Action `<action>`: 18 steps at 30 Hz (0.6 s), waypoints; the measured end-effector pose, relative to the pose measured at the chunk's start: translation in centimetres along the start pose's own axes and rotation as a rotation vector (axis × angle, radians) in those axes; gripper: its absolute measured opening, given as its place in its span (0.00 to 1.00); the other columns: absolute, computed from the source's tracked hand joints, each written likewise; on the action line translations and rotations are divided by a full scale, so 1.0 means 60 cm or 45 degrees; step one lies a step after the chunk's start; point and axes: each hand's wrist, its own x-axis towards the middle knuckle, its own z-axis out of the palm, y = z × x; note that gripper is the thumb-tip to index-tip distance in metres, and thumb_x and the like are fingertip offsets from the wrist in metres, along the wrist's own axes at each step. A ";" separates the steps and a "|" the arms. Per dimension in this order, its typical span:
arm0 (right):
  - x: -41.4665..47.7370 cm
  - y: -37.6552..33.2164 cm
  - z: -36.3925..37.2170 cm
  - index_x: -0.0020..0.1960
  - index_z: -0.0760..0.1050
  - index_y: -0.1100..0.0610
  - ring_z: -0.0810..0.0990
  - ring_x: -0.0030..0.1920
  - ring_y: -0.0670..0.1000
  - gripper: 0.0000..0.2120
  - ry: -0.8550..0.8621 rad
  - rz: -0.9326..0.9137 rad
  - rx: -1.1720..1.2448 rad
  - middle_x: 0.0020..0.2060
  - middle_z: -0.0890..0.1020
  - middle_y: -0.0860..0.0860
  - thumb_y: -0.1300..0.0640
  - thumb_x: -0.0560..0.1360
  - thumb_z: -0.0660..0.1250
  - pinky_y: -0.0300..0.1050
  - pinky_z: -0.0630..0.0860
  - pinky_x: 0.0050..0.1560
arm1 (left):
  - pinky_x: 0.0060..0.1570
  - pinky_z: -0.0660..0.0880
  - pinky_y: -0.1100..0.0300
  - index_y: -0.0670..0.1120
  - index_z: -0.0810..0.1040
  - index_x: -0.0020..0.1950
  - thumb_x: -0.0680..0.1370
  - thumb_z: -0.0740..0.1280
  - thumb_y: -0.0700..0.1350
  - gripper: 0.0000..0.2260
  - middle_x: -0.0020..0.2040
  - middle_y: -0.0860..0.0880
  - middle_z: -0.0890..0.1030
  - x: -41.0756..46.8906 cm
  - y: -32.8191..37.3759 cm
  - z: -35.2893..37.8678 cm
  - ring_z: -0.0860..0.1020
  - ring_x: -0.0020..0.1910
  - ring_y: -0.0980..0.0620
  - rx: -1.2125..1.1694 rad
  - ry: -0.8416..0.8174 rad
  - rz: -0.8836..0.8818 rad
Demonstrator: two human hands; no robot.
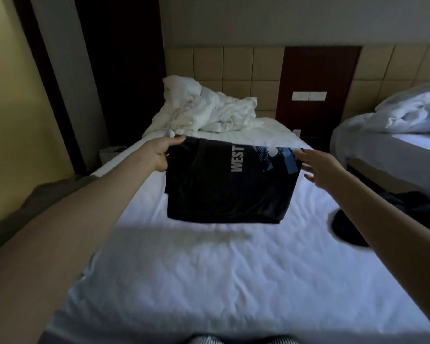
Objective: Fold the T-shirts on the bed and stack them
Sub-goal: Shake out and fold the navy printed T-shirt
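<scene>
Dim bedroom with a padded tan headboard (236, 68) and a white-sheeted bed (209, 281). Above the middle of the bed, held clear of the sheet: a folded dark T-shirt (224, 189), printed "WEST" in pale letters beside a blue graphic. At its upper left corner, the left hand (163, 155), fingers curled tight around the cloth. At its upper right corner, the right hand (318, 167), fingers straight and spread wide, tips against the fabric. Piled at the bed's far left corner, against the headboard, a crumpled white duvet (209, 112). At the bed's right edge, a heap of dark clothes (345, 229), spilling over the side. Across the gap to the right, a second bed (395, 150) with rumpled white bedding. Between the two beds, on a red-brown wall panel, a pale switch plate (309, 96).
</scene>
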 end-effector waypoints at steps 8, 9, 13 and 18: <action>0.007 0.037 -0.016 0.63 0.74 0.61 0.74 0.47 0.46 0.18 0.096 -0.161 -0.056 0.51 0.75 0.51 0.57 0.75 0.68 0.40 0.66 0.50 | 0.59 0.58 0.58 0.52 0.75 0.54 0.80 0.61 0.40 0.08 0.49 0.61 0.78 -0.003 -0.045 -0.020 0.72 0.52 0.61 0.263 -0.155 0.316; -0.013 0.073 -0.020 0.58 0.78 0.61 0.73 0.40 0.44 0.19 0.087 -0.097 -0.053 0.47 0.77 0.51 0.53 0.71 0.72 0.36 0.67 0.42 | 0.58 0.59 0.59 0.49 0.74 0.58 0.80 0.61 0.37 0.10 0.50 0.59 0.77 -0.007 -0.088 -0.030 0.72 0.53 0.59 0.341 -0.110 0.268; -0.081 0.240 -0.056 0.35 0.83 0.58 0.71 0.31 0.48 0.17 0.008 0.234 -0.353 0.34 0.79 0.54 0.45 0.57 0.79 0.39 0.65 0.32 | 0.45 0.75 0.59 0.39 0.78 0.49 0.75 0.65 0.30 0.06 0.33 0.54 0.83 -0.032 -0.276 -0.088 0.79 0.38 0.52 0.510 -0.129 0.015; -0.106 0.315 -0.058 0.33 0.81 0.50 0.70 0.55 0.58 0.19 0.186 0.322 -0.678 0.43 0.80 0.60 0.34 0.64 0.67 0.50 0.69 0.56 | 0.39 0.72 0.63 0.48 0.78 0.41 0.76 0.69 0.46 0.06 0.38 0.50 0.79 -0.061 -0.360 -0.092 0.77 0.37 0.53 0.589 0.062 -0.037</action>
